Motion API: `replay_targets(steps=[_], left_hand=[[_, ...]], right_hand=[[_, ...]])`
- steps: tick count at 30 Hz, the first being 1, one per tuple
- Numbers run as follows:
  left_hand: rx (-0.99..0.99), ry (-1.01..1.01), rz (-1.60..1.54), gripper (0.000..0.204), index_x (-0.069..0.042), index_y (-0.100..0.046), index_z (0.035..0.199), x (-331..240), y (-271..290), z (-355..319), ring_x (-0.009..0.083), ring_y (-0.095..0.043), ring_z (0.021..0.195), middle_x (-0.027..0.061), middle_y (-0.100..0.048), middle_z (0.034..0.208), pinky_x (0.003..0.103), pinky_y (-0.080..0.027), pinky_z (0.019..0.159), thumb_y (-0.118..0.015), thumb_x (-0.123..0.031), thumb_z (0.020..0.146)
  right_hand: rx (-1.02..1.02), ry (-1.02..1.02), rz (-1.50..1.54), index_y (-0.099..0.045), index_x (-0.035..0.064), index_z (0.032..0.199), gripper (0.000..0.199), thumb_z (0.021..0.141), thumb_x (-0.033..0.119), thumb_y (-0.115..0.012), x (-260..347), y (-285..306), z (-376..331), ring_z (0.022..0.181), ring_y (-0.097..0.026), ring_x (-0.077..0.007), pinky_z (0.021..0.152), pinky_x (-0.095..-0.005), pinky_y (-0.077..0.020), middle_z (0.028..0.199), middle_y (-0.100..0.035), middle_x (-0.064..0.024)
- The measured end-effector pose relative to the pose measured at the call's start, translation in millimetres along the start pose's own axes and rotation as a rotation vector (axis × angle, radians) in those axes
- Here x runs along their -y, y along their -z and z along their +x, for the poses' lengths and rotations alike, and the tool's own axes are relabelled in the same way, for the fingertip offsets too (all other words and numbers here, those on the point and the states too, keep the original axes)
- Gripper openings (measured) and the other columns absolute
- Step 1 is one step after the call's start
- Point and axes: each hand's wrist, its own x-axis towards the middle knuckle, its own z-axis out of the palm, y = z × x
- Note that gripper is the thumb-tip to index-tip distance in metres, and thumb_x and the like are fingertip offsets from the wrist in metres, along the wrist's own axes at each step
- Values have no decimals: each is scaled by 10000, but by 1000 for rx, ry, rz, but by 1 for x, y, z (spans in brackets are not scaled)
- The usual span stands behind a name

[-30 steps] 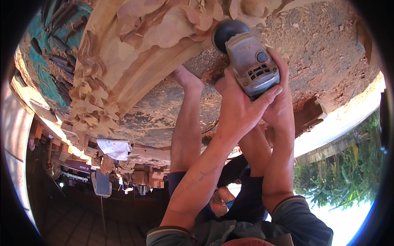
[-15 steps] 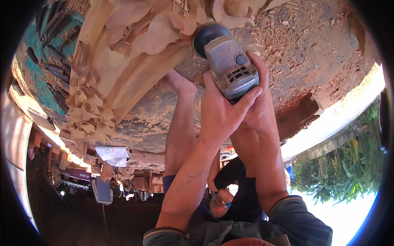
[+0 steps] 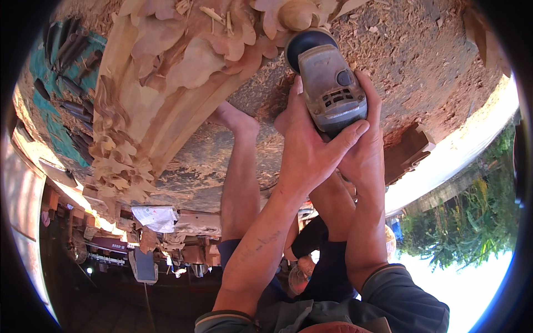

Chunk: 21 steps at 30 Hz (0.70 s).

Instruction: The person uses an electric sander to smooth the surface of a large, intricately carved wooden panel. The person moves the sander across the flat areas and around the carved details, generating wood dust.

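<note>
Both-handed, left hand (image 3: pixel 302 147), right hand (image 3: pixel 363 150) gripping grinder (image 3: pixel 327 86)

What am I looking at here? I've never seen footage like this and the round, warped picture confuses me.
The picture comes from a wide fisheye camera worn on a person's head, looking down at their own hands, which is why straight edges bend near the rim. There is no machine; a person works with bare hands. Both forearms come in from the bottom. The left hand and the right hand together grip a grey angle grinder, its round black head up against a large carved wooden piece with leaf and scroll shapes. Wood chips and sawdust cover the ground. The person's bare leg reaches toward the carving. Dark-handled chisels lie on a teal cloth at the left.
</note>
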Motion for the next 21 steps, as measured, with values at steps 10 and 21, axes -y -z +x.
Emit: replay_targets(steps=[10,21], left_hand=[[-132,50,325,757,102,-448,1283,-31,11,-4,327,-775,1034,253,-746,1108,399,-615,849,-909,-314,849],[-159,-89,79,802,105,-362,1475,-1,30,-33,290,-656,1247,242,-627,1343,393,-533,1057,-844,-245,939]], right_hand=[[44,-117,81,-377,126,1582,965,783,118,-917,41,-27,6,1218,-688,-278,994,-385,-551,1327,-692,-158],[226,237,-3,-390,100,1570,970,766,152,-929,-33,-40,-5,1216,-711,-377,991,-423,-561,1328,-691,-237]])
